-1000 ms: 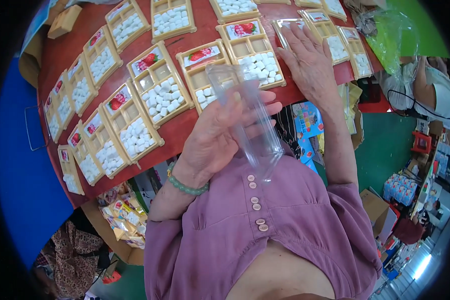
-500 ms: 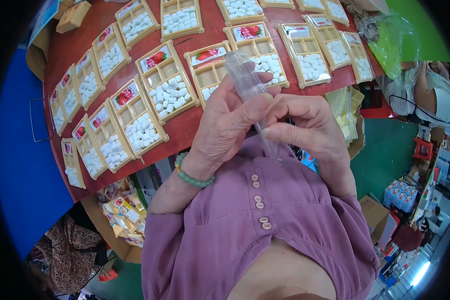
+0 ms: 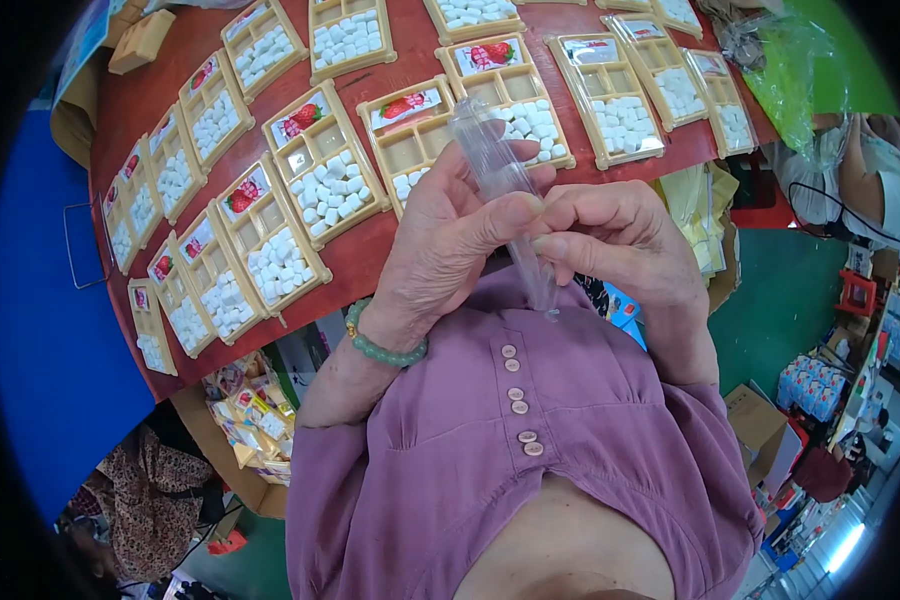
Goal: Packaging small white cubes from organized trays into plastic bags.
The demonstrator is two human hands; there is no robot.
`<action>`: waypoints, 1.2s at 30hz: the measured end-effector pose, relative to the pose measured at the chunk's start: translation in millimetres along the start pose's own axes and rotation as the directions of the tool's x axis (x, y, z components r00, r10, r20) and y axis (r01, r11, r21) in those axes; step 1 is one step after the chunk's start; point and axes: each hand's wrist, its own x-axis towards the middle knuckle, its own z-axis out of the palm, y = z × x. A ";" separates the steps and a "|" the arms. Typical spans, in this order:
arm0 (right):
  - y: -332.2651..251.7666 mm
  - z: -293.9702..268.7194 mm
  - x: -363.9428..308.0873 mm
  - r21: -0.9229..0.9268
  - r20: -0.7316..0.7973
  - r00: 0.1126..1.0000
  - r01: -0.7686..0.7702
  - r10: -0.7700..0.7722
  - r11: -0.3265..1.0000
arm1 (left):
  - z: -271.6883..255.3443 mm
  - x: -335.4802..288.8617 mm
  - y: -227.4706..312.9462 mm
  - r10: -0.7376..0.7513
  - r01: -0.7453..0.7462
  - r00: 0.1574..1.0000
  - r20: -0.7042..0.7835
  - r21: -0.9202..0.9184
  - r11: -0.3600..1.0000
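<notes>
My left hand [image 3: 450,230] is wrapped round a long, narrow piece of clear ribbed plastic [image 3: 490,150], with the thumb across its front. It slants from over the table down toward my chest. I cannot tell if it is one piece or several nested together. My right hand [image 3: 620,235] has its thumb and forefinger pinched at the plastic's right edge, just below the left thumb. Beyond my hands lies a cream plastic tray [image 3: 412,147] with compartments, white marshmallow-like pieces and a strawberry-printed card; the plastic and left hand partly cover it.
Similar trays, such as one [image 3: 270,238] at the left and one [image 3: 607,80] at the right, stand in rows on the red table [image 3: 210,45]. Clear plastic bags [image 3: 795,90] lie at the far right. Below the table's left edge is a cardboard box [image 3: 195,420] of packets.
The view has shifted slightly. My left hand still holds the clear plastic, while the right finger and thumb have moved a little along its edge.
</notes>
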 end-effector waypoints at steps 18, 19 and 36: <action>3.4 3.8 -14.7 -0.475 -0.087 0.959 0.198 -0.270 0.858 | 5.1 -6.4 -3.9 0.005 0.001 1.000 -0.030 0.194 0.981; 1.5 1.6 -17.6 -0.467 -0.102 0.967 0.159 -0.232 0.870 | 4.7 -7.3 -3.7 0.013 -0.006 0.999 -0.033 0.199 0.980; 6.5 -9.5 -28.3 0.159 -0.358 0.929 0.159 -0.093 0.974 | 23.3 -12.4 -6.8 0.164 -0.097 0.976 -0.143 0.389 0.916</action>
